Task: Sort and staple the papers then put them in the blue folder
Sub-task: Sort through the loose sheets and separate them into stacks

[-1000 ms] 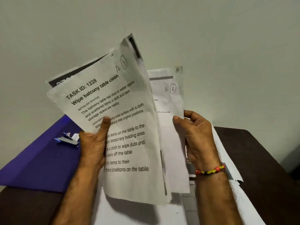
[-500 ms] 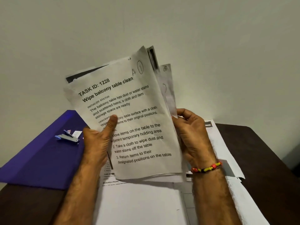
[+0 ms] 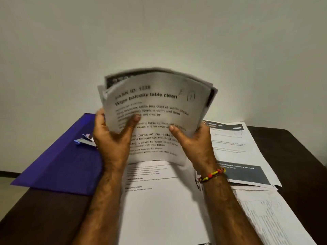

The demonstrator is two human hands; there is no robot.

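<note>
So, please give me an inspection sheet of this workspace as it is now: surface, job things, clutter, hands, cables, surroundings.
Surface: dark table, mostly covered in the middle by paper.
Job things: held stack of papers, top sheet headed "Wipe balcony table clean", marked A 1; blurred from motion. Blue folder lies flat at the left, its corner over the table edge. Small stapler rests on the folder.
Clutter: loose printed sheets spread flat under and right of the hands.
Hands: left hand and right hand each have a grip on the stack, thumbs in front. Beaded bracelet on the right wrist.
Cables: nothing seen.
Surroundings: plain pale wall.
</note>
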